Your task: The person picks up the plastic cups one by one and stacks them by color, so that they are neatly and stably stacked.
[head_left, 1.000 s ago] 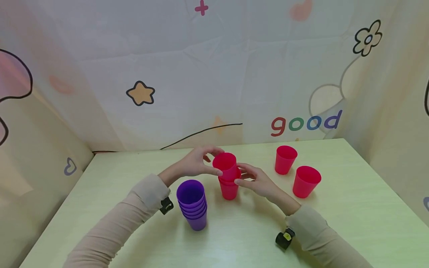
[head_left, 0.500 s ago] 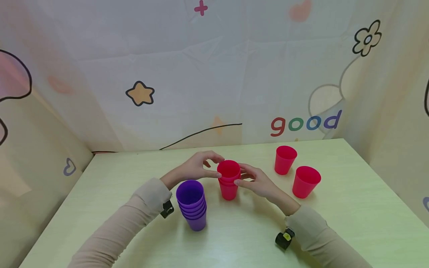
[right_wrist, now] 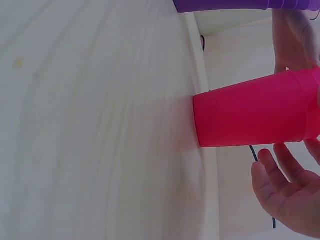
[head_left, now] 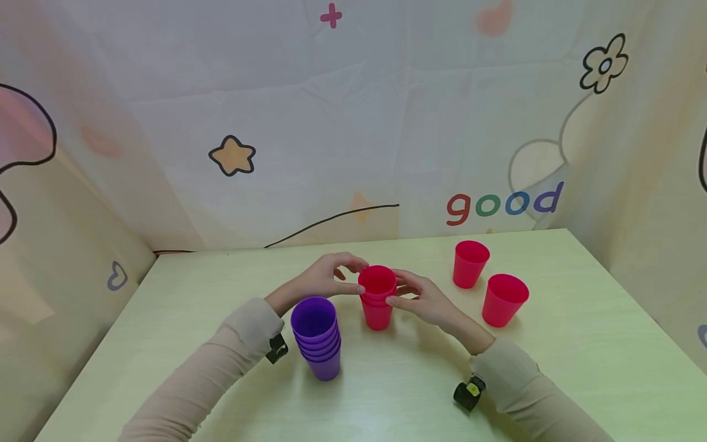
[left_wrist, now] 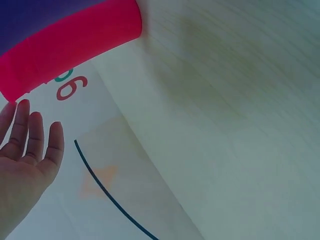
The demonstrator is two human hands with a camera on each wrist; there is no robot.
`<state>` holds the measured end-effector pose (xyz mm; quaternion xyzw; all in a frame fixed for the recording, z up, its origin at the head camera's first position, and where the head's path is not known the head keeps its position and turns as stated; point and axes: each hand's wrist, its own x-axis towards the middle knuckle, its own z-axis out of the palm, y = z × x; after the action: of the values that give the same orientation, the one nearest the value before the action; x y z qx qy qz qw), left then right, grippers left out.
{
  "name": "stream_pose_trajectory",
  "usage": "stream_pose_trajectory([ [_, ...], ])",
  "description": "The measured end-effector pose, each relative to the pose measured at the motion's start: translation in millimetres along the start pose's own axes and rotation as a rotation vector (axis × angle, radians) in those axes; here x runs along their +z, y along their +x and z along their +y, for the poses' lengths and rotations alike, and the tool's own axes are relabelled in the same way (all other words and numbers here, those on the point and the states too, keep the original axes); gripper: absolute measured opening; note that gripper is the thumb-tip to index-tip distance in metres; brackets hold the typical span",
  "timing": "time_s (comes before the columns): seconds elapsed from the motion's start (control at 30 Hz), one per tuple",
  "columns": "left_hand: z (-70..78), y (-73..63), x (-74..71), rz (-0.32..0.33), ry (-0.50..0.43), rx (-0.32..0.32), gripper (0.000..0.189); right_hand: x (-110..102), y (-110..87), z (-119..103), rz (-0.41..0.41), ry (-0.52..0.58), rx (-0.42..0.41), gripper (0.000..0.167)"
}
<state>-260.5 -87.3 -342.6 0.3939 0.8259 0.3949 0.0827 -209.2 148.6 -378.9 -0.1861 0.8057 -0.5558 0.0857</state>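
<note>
A nested stack of red cups stands upright on the table in the head view, its rims close together. My left hand holds the top cup by its rim, thumb at the near left and fingers at the far side. On the other side, my right hand grips the stack just under the rims between thumb and fingers. The right wrist view shows the red stack with its base on the table. Nearer to me, below my left wrist, a nested stack of purple cups stands upright.
Two single red cups stand upright at the right: one farther back, one nearer. A printed curtain hangs behind the pale table and along its sides.
My left hand has lowered the top red cup, so it now sits deeper in the stack. My right hand, the purple stack and the two single cups have stayed put.
</note>
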Motion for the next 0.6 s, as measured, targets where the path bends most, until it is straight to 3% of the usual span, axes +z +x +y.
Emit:
stream_pose_trajectory([
  [0.13,-3.4,-9.7,-8.6,0.030,-0.019,-0.022,0.045,-1,3.8,7,-0.002,-0.003,0.001,0.062],
  [0.37,-13.7,-40.2,-28.1,0.157,-0.046,-0.085,0.043,4,9.8,6,0.004,-0.012,-0.022,0.070],
  [0.6,-16.7,-65.3,-34.3,0.274,-0.063,-0.114,0.039,12,15.5,2,0.050,-0.053,-0.008,0.072],
])
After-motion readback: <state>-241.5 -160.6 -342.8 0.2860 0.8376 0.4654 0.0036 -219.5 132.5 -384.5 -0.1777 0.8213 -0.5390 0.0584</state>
